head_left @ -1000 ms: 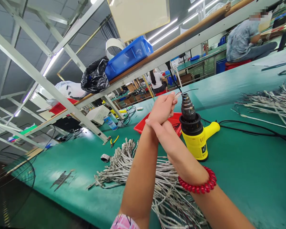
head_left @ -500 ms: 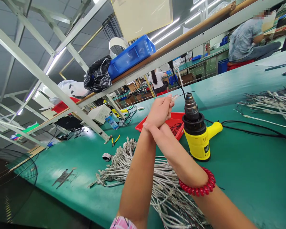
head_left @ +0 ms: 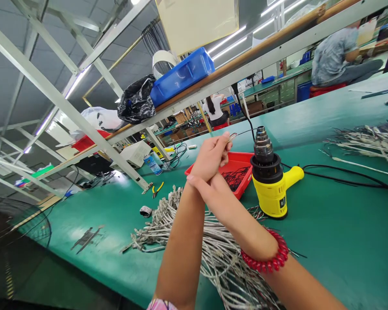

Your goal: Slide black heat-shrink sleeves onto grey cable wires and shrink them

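Wire (head_left: 242,132) pinched in left hand (head_left: 210,156) grip runs level rightward toward upright heat gun (head_left: 271,181).

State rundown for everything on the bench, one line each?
left hand: raised, pinching a thin wire end beside the nozzle
right hand: laid against the left wrist, holds nothing that shows
heat gun: standing upright, nozzle up
red tray: open, dark bits inside
cable pile: loose heap under the arms
pliers: lying flat

One yellow heat gun (head_left: 273,189), one red tray (head_left: 236,172), one blue bin (head_left: 181,76), two cable piles (head_left: 213,245), two seated people (head_left: 336,56)
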